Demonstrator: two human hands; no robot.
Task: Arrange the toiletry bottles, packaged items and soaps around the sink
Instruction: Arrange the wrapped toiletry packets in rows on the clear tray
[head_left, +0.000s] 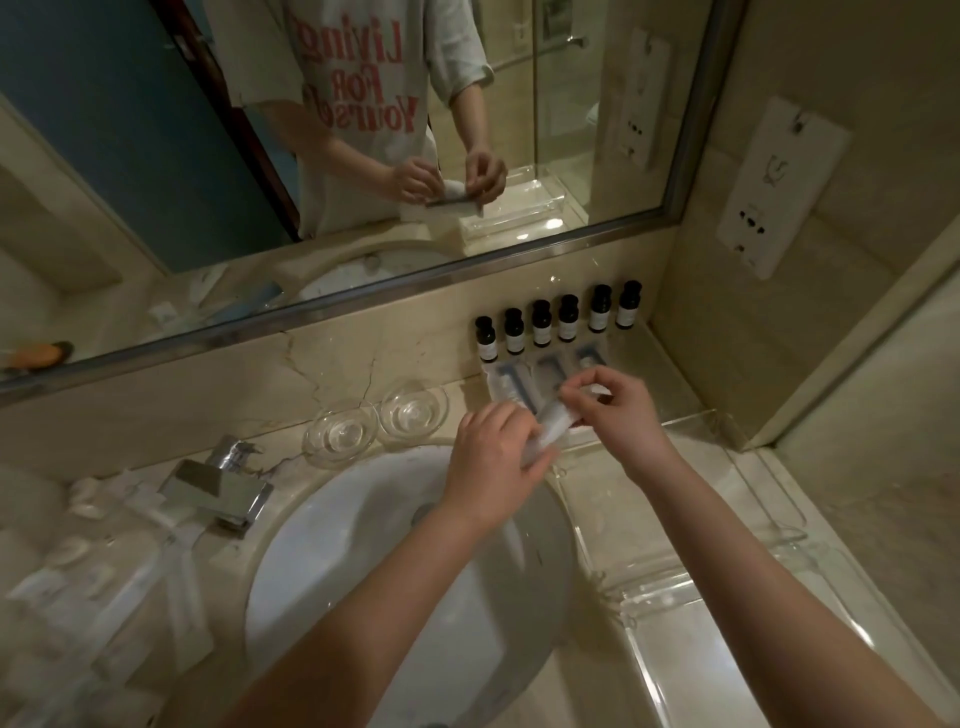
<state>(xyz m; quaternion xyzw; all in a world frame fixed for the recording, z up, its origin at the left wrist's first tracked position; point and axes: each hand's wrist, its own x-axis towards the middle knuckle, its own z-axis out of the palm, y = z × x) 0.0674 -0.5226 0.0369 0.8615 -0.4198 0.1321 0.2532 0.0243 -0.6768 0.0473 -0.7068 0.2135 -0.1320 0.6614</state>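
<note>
Bottles (558, 325), six dark ones, line the far wall; flat packets (511, 382) lie just in front, two glass dishes (376, 421) to their left. Both hands meet over the sink's (332, 545) far rim: left hand (491, 467) and right hand (615, 410) pinch one small white packet (545, 439) between fingertips.

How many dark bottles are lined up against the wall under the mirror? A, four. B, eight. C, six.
C: six dark bottles stand upright in a row along the wall, behind the packaged items.
</note>
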